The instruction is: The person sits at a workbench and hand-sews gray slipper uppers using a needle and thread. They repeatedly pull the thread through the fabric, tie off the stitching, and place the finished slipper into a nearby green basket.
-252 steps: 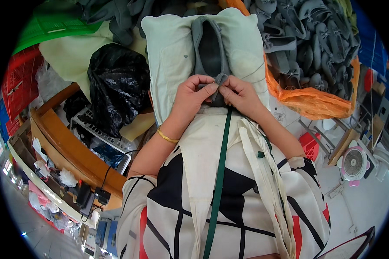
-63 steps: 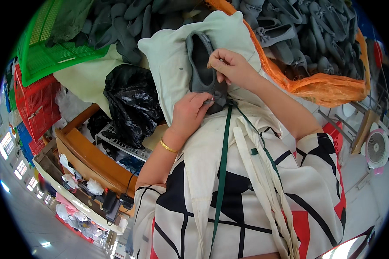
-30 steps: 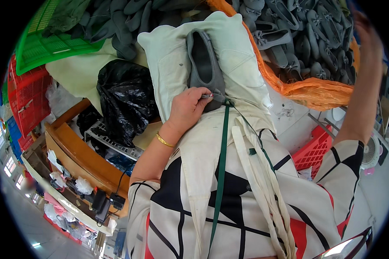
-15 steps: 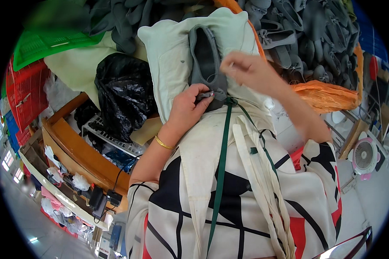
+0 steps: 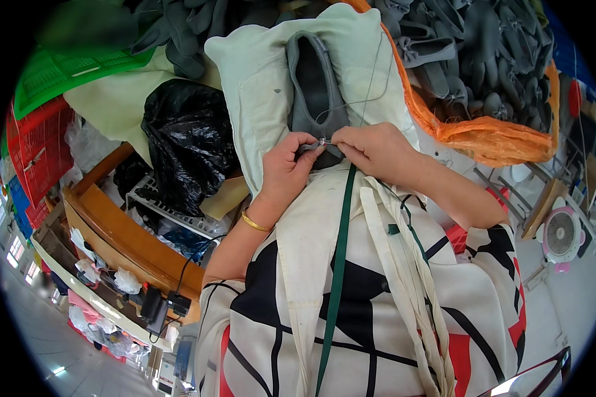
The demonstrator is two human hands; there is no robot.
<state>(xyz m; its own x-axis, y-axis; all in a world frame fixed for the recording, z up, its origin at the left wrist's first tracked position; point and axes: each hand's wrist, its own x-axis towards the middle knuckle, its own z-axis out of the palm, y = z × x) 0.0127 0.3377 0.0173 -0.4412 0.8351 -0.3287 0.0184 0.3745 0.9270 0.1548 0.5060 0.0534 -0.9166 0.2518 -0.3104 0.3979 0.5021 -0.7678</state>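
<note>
Shoe, grey, single, lying sole-down on a pale green cushion straight ahead of the wearer, toe to 6 o'clock, heel to 12, opening up. Both hands at the toe.

Left hand, at 7 o'clock of the shoe: thumb and forefinger pinch a small grey trim over the toe. Glinting spot at the fingertips, too small to identify. Right hand, at 5 o'clock: thumb and forefinger pressed together on a thin pale sliver beside the trim, maybe a needle, can't confirm. Fingertips of the two hands nearly meet. Thin thread loops over the shoe opening and up across the cushion toward 1 o'clock.

Handling, my guess: shoe light, upper soft and matte, good grip, likely to bend under pressure; steadiest hold at the sides of the toe or the heel rim. Trim looks floppy, needs a fingertip pinch. Thread probably slick, easy to snag.

Around, from the shoe: heap of grey shoes at 3 o'clock with orange sacking just below; black plastic bag between 8 and 9; green basket at 9; fan at 4.
</note>
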